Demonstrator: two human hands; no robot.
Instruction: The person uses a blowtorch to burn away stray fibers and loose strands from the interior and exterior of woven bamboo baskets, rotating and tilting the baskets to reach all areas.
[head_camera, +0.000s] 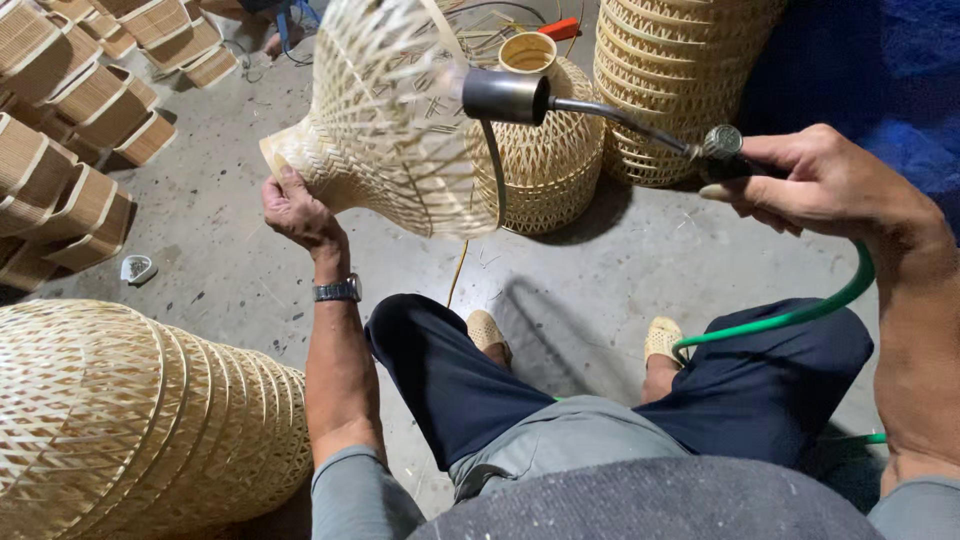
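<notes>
Our left hand (295, 212) closes its fingers on the narrow neck of the woven bamboo shade (385, 115), held aloft; it looks light, springy and crushable, so we grip that firmer rim. Our right hand (815, 180) clasps the torch (600, 110) by its handle.

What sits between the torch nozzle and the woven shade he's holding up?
Nothing visible. The torch nozzle in the right hand sits against the woven shade, which the left hand grips at its neck.
</notes>
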